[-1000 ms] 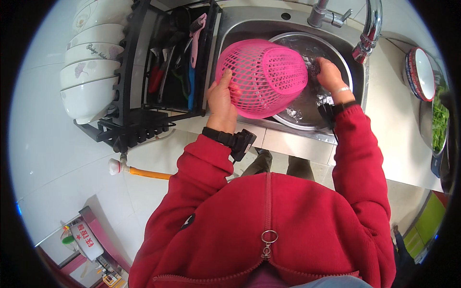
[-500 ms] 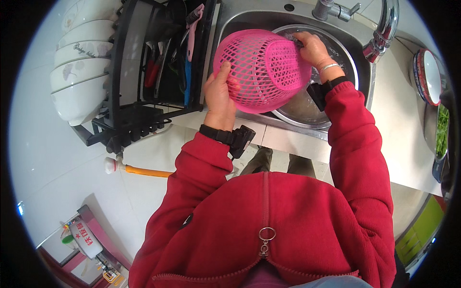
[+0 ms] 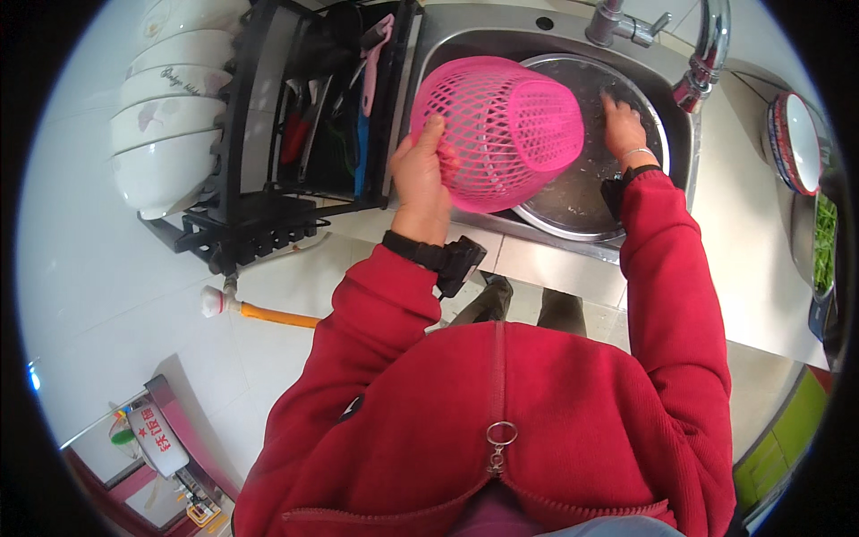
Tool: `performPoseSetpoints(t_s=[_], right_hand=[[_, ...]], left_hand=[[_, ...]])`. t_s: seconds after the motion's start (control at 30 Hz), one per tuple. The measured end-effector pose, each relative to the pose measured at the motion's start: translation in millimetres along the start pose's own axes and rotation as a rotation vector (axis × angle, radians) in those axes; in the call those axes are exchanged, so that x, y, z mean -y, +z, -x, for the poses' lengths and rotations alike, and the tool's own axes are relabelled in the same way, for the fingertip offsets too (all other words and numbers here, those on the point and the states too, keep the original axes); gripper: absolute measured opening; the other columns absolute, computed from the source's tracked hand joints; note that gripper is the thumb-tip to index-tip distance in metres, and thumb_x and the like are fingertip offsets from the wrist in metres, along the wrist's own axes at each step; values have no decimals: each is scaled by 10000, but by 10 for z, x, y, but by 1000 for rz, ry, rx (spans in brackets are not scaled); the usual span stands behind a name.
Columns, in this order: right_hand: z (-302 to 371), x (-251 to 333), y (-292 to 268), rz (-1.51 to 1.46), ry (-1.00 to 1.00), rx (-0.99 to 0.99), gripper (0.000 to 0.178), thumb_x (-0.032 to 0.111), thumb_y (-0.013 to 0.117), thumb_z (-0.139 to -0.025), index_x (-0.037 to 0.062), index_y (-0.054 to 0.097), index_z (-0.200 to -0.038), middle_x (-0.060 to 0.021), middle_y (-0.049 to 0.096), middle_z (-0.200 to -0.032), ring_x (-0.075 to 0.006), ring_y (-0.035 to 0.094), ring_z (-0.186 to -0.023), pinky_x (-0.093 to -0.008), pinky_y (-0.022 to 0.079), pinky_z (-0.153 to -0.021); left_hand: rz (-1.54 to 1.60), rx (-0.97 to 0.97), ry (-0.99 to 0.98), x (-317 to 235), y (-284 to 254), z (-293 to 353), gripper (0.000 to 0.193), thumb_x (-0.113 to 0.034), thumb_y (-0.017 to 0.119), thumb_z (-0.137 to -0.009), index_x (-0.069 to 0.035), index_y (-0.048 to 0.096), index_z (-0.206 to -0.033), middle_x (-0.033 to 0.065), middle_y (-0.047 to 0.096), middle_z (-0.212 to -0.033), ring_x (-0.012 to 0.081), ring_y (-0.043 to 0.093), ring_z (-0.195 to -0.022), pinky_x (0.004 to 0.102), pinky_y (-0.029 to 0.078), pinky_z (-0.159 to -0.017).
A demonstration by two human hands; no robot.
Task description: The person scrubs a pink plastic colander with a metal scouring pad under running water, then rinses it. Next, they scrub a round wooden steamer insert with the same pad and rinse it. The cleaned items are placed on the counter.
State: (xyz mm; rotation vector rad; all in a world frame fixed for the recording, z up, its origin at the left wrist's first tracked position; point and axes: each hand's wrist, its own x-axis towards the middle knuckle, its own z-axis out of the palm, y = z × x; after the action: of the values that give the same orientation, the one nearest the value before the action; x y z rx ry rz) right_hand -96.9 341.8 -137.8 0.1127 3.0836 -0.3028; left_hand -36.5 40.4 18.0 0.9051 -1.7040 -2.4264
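Note:
A pink mesh plastic basket (image 3: 501,134) is tilted over the left part of the sink, its rounded base turned to the right. My left hand (image 3: 422,170) grips its rim at the left side, thumb on the outside. Under and right of it, a round metal basin (image 3: 660,134) of water stands in the sink. My right hand (image 3: 624,130) reaches into the basin, apart from the basket. Its fingers are partly spread with the tips at or under the water, and nothing shows in them.
The steel sink (image 3: 447,40) has a faucet (image 3: 693,89) at its far right. On the left, a black dish rack (image 3: 242,179) holds white bowls (image 3: 165,170) and utensils. Enamel bowls (image 3: 801,143) and a tray of cut greens (image 3: 825,242) sit on the right counter.
My right hand has left the basket's base and moved right and down into the basin water. The basket, still in my left hand, has shifted slightly and its base points more to the right.

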Motion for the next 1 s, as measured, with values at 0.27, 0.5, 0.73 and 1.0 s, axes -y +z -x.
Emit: performPoseSetpoints(t_s=[0.27, 0.5, 0.73, 1.0], right_hand=[[211, 360, -739, -518, 59, -66, 480, 119, 544, -712, 115, 555, -1192, -195, 601, -1086, -336, 572, -1019, -391, 456, -867], [224, 1374, -1251, -737, -241, -180, 362, 100, 566, -686, 71, 637, -1039, -183, 616, -996, -358, 565, -969, -381, 451, -862], [955, 1529, -1185, -620, -388, -248, 312, -19, 575, -645, 89, 609, -936, -134, 563, -959, -361, 530, -947, -412, 443, -814], [572, 834, -614, -457, 91, -116, 275, 54, 548, -706, 72, 613, -973, -197, 600, -914, -381, 568, -883, -437, 457, -788]], left_hand=[[15, 55, 6, -8, 68, 23, 208, -192, 682, -804, -57, 539, -737, 15, 507, -548, 106, 459, -404, 233, 371, -396], [-28, -5, -12, 20, 97, 65, 213, -228, 666, -814, -60, 549, -754, 22, 512, -537, 113, 466, -412, 232, 361, -396], [116, -79, -215, 95, 15, -104, 195, -227, 656, -822, -90, 540, -746, 24, 515, -542, 120, 457, -407, 242, 357, -392], [81, -84, -261, 198, -123, -126, 222, -246, 655, -827, -99, 523, -725, 10, 515, -549, 105, 457, -426, 231, 324, -386]])
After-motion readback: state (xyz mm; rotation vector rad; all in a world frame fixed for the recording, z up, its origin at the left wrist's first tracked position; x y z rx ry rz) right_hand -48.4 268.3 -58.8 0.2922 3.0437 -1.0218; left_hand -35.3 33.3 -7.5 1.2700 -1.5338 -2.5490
